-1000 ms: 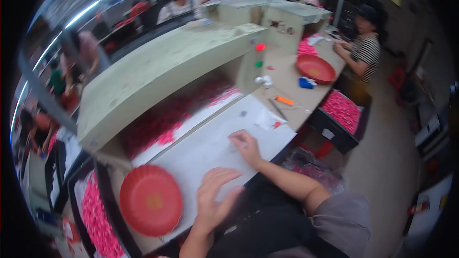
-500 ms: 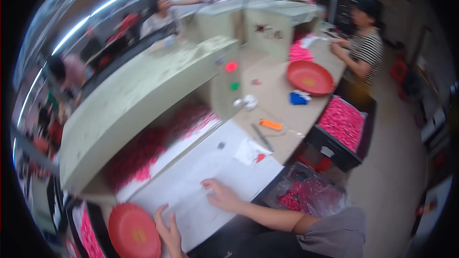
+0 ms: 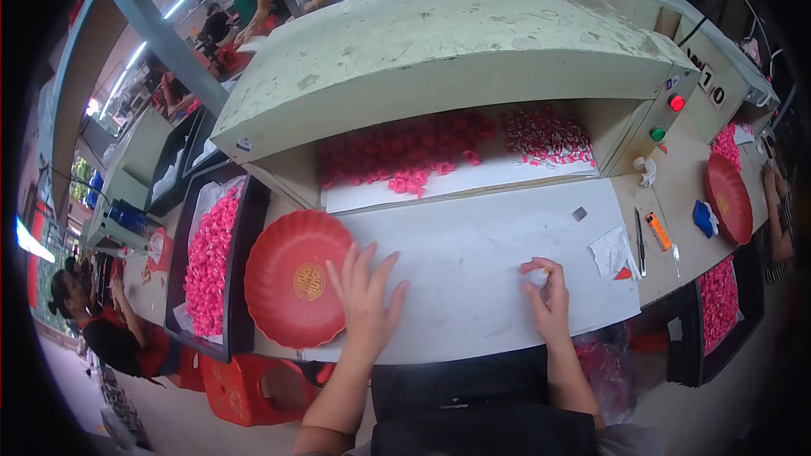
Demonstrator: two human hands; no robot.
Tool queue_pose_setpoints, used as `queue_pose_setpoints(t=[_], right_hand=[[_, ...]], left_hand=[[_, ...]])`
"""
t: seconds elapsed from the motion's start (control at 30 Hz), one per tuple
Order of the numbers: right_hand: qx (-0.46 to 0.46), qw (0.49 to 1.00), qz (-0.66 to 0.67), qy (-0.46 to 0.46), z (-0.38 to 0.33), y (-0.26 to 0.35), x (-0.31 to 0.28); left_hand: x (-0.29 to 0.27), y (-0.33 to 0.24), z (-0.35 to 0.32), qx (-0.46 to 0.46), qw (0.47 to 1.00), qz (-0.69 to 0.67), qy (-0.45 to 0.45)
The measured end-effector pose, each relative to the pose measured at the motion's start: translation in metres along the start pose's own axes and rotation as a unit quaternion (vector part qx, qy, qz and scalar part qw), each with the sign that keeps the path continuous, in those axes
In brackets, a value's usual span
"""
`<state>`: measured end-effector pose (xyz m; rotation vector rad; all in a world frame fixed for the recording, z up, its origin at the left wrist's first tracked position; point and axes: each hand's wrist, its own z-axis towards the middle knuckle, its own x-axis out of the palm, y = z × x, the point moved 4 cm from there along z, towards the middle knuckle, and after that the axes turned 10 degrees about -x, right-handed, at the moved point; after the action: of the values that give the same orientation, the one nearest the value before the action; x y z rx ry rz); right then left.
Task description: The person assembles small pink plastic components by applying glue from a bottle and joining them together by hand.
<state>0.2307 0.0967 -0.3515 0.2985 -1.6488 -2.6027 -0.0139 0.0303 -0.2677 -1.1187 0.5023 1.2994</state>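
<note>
Right hand (image 3: pixel 551 300) rests on the white worktop (image 3: pixel 473 245), well right of the red plate (image 3: pixel 291 279); thumb and forefinger pinch a small pale piece (image 3: pixel 541 273) at the fingertips, too small to identify. Left hand (image 3: pixel 365 300) lies flat, fingers spread, touching the plate's right rim, so it is the nearer hand to the plate.

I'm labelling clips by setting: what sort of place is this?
Most likely a small factory packing line. Long shared workbench with other seated workers, heaps of small pink pieces under a machine hood, pink-filled trays, and red plates.
</note>
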Motion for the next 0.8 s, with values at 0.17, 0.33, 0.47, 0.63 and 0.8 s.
queue_pose_setpoints(t=[0.17, 0.33, 0.47, 0.63, 0.8], right_hand=[[0.023, 0.999, -0.010, -0.043, 0.004, -0.001, 0.000], [0.006, 0.995, -0.101, -0.025, 0.001, 0.008, 0.007], [0.026, 0.996, -0.087, -0.017, -0.001, 0.008, 0.013], [0.019, 0.994, -0.106, -0.010, -0.001, 0.006, 0.007], [0.050, 0.995, -0.082, 0.012, 0.002, 0.010, 0.005]], left_hand=[[0.069, -0.068, 0.093, 0.045, 0.991, -0.121, -0.020], [0.167, -0.096, 0.173, 0.075, 0.995, -0.059, -0.031], [0.221, -0.078, 0.228, 0.074, 0.991, -0.080, -0.073], [0.216, -0.053, 0.225, 0.158, 0.978, -0.078, -0.112], [0.194, -0.036, 0.221, 0.123, 0.984, 0.062, 0.112]])
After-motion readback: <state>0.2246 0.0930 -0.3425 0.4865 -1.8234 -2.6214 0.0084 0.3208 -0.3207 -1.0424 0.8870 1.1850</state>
